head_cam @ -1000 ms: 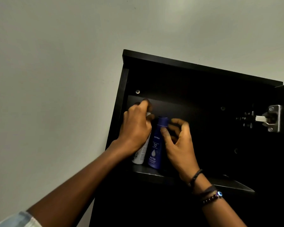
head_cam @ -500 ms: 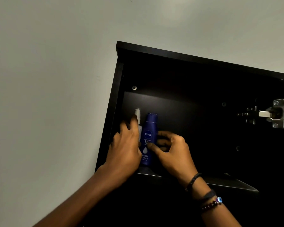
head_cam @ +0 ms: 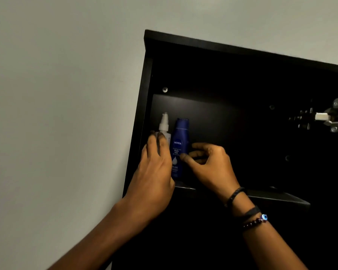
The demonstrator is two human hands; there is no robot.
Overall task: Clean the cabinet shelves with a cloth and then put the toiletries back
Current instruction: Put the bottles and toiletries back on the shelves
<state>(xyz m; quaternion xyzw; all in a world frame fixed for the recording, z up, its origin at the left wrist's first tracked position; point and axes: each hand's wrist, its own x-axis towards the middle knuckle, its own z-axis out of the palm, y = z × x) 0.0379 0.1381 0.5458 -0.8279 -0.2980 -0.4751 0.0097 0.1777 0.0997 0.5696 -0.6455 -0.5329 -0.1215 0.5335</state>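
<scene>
A white pump bottle [head_cam: 164,123] and a blue Nivea lotion bottle [head_cam: 179,145] stand upright side by side at the left end of the dark cabinet shelf [head_cam: 281,198]. My left hand [head_cam: 154,172] wraps the white bottle's body from the front, fingers laid over it, with only the pump top showing. My right hand [head_cam: 211,166] pinches the blue bottle's right side, thumb tip on its front and fingers curled behind its edge. Both bottles' bases are hidden by my hands. No cloth is in view.
The black wall cabinet [head_cam: 222,45] is open against a pale wall [head_cam: 57,114]. A metal door hinge [head_cam: 335,116] sits at the far right edge. The shelf's right part and the dark back panel [head_cam: 232,133] stretch beyond my right hand.
Both hands have slid down from the bottles' tops to their bodies, uncovering the pump and the blue cap. The two bottles stay upright in the left corner.
</scene>
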